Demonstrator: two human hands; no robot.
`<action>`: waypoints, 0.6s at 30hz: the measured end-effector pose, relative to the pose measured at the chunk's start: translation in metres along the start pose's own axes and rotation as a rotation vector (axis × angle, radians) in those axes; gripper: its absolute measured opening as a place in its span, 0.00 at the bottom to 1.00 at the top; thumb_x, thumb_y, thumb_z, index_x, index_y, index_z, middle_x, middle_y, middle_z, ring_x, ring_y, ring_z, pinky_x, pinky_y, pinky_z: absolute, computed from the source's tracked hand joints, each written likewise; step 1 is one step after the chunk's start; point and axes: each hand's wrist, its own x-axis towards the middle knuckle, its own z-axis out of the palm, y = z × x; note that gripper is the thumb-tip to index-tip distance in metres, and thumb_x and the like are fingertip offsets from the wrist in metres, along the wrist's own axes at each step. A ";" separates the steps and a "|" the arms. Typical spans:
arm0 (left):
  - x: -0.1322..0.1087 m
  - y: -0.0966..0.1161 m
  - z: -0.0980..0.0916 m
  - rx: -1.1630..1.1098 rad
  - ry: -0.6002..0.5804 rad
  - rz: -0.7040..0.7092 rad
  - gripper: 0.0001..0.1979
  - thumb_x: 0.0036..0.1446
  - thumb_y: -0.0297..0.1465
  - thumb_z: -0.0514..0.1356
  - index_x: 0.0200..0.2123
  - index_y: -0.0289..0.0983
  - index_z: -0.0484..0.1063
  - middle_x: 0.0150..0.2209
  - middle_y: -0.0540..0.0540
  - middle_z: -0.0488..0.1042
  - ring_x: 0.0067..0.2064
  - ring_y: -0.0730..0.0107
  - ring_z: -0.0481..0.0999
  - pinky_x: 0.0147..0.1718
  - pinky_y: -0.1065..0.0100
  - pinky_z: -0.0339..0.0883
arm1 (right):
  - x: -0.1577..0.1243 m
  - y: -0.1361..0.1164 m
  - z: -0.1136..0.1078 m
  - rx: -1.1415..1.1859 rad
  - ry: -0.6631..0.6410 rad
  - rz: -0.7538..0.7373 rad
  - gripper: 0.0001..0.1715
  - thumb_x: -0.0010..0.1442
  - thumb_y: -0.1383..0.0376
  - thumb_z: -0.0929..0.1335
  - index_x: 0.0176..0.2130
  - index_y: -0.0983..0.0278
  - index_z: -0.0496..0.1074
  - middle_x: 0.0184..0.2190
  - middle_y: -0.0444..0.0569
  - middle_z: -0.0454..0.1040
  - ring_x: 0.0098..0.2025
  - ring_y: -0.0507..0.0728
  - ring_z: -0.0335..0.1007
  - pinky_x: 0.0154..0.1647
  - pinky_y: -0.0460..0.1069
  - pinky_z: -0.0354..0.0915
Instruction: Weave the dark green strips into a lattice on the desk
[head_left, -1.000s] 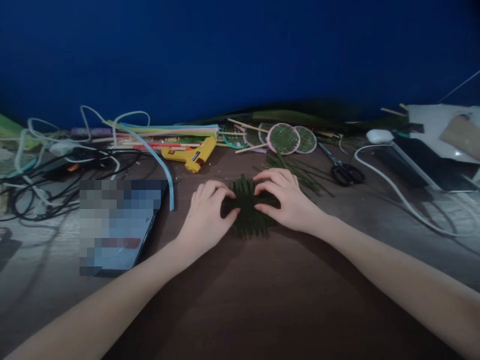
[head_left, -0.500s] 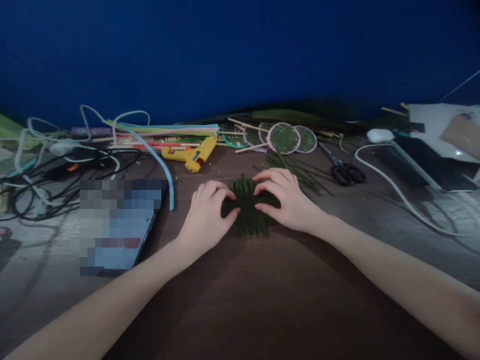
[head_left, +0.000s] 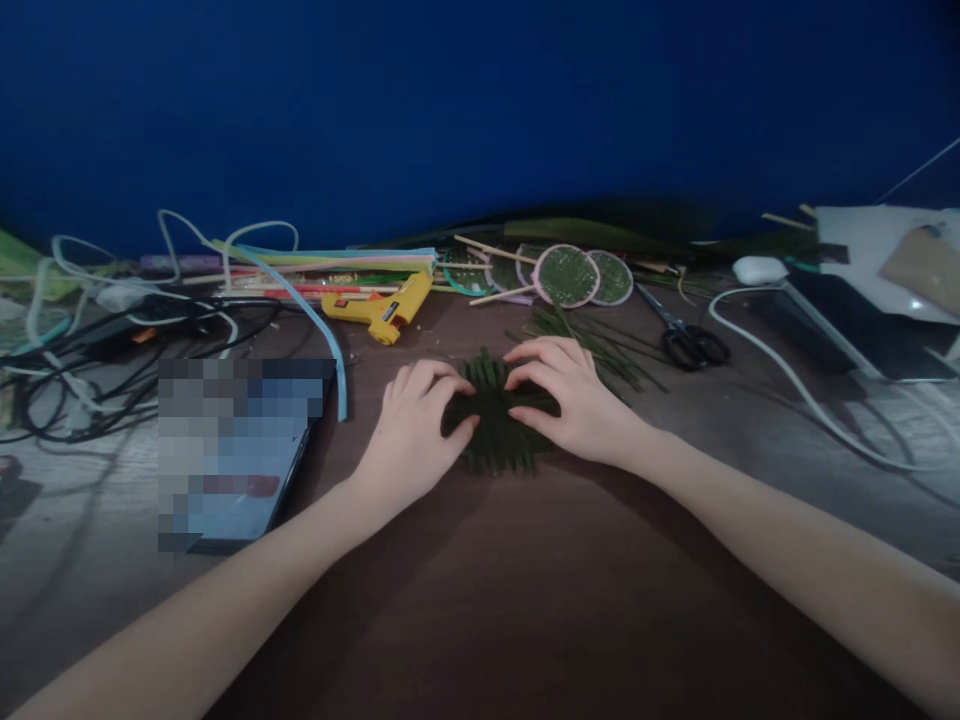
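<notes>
A small mat of interlaced dark green leaf strips (head_left: 495,440) lies flat on the brown table between my two hands. On its left side, my left hand (head_left: 424,425) is curled, with thumb and fingertips pressing on the strips. My right hand (head_left: 566,400) grips the opposite side, its thumb low and its fingers bent over the upper strips. Strip ends fan out above and below the weave. Behind my right hand lie several loose green leaf strips (head_left: 626,355). The mat's sides are partly hidden under my fingers.
A yellow glue gun (head_left: 382,308) and round green fans (head_left: 568,276) with sticks lie at the back. Black-handled scissors (head_left: 694,347) rest to the right, near a white cable (head_left: 806,395). A phone or tablet (head_left: 251,450), its screen blurred, lies left beside a blue strip (head_left: 339,365).
Both hands stay at the mat with almost the same grip. The whole view has shifted very slightly.
</notes>
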 end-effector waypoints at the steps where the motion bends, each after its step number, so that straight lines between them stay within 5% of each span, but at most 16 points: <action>1: 0.000 0.000 0.000 -0.001 -0.001 0.001 0.08 0.53 0.29 0.57 0.38 0.37 0.68 0.42 0.45 0.66 0.46 0.60 0.64 0.46 0.56 0.59 | 0.000 0.000 0.000 0.000 0.000 0.001 0.07 0.56 0.62 0.66 0.36 0.61 0.66 0.49 0.51 0.66 0.54 0.61 0.54 0.51 0.58 0.53; 13: 0.001 0.001 -0.001 0.001 -0.025 0.001 0.07 0.53 0.29 0.57 0.37 0.37 0.67 0.42 0.45 0.66 0.46 0.60 0.64 0.46 0.56 0.59 | 0.000 -0.002 -0.001 0.010 -0.014 0.018 0.05 0.57 0.61 0.65 0.36 0.60 0.66 0.49 0.50 0.66 0.55 0.62 0.54 0.51 0.58 0.54; 18: 0.000 -0.001 0.001 -0.003 -0.003 -0.016 0.10 0.53 0.29 0.57 0.40 0.37 0.66 0.43 0.44 0.65 0.47 0.60 0.63 0.47 0.56 0.58 | 0.000 -0.001 0.000 0.009 0.006 0.011 0.12 0.57 0.62 0.65 0.43 0.60 0.65 0.50 0.51 0.66 0.55 0.61 0.55 0.51 0.58 0.54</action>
